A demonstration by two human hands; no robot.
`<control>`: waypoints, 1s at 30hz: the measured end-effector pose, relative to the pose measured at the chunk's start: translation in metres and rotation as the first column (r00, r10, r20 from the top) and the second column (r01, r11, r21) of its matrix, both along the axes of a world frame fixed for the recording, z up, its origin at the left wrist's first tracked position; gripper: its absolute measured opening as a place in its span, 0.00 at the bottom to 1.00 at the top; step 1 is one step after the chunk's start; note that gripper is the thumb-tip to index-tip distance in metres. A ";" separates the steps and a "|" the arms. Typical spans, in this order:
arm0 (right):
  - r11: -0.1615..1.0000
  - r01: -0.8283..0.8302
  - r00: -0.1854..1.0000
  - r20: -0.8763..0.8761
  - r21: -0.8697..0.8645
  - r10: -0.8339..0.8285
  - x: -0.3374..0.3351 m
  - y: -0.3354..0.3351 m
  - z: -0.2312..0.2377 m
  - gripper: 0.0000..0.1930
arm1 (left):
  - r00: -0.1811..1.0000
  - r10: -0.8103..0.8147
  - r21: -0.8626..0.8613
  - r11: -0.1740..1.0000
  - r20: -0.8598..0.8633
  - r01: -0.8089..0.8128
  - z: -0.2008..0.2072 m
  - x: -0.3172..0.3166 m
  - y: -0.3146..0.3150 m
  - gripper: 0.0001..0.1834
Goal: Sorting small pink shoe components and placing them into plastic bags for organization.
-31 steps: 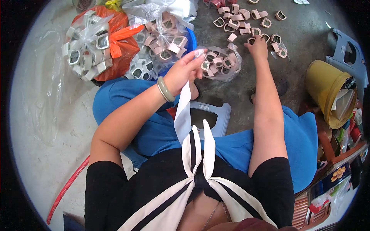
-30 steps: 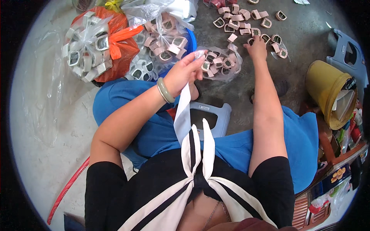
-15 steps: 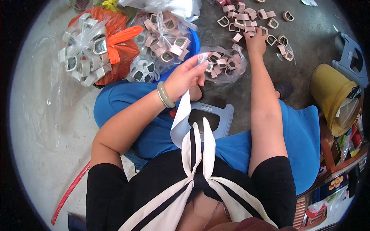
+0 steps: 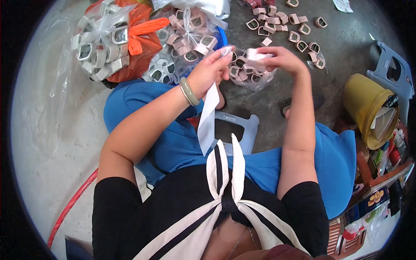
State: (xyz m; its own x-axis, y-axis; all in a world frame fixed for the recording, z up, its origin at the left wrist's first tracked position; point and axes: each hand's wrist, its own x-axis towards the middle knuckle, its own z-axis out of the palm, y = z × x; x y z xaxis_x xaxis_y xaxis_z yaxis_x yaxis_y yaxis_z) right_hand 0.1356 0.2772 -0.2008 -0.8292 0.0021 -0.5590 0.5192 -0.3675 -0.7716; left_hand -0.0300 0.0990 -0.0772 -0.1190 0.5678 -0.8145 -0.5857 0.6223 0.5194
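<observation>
My left hand [image 4: 209, 71], a bangle on its wrist, pinches the gathered rim of a clear plastic bag [image 4: 261, 83] between thumb and fingers. A white strip [image 4: 207, 123] hangs below that hand toward my lap. Several pinkish D-shaped frames [image 4: 244, 74] lie inside the bag. Over the bag's right side, my right hand [image 4: 289, 60] is closed on a pale D-shaped frame [image 4: 256, 55]; motion blurs it, and whether there is more than one I cannot tell. Beyond the bag, more loose pinkish frames [image 4: 273, 20] lie scattered on the dark floor.
Filled clear bags of whitish frames [image 4: 103, 54] and pinkish frames [image 4: 190, 37] stand at the left, beside an orange bag [image 4: 141, 65]. A low blue-grey stool [image 4: 247, 134] is between my legs. Rightward are a yellow bucket [image 4: 362, 102] and another stool [image 4: 383, 65].
My right hand has come back from the loose pile to the bag, carrying a pale frame. My left hand keeps its hold on the bag's rim.
</observation>
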 end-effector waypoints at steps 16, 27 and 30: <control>0.619 0.063 0.738 0.381 0.783 -0.557 -0.047 -0.049 -0.097 0.27 | 0.995 -0.093 0.027 0.995 0.030 0.092 0.007 0.000 -0.006 0.22; 0.517 0.169 0.853 0.138 0.839 -0.503 -0.008 -0.027 -0.128 0.27 | 0.998 -0.069 0.058 0.996 0.004 0.068 -0.003 -0.001 -0.004 0.22; 0.574 0.084 0.866 0.225 0.814 -0.446 -0.021 -0.043 -0.107 0.27 | 0.998 -0.057 0.026 0.998 -0.015 0.058 -0.003 0.001 -0.004 0.22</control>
State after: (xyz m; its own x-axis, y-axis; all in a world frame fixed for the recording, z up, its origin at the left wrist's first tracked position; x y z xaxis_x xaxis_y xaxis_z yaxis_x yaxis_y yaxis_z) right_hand 0.1145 0.2343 -0.3075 -0.4425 0.7549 -0.4840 0.7988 0.0866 -0.5953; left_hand -0.0295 0.0955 -0.0800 -0.0968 0.5953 -0.7977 -0.5421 0.6406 0.5439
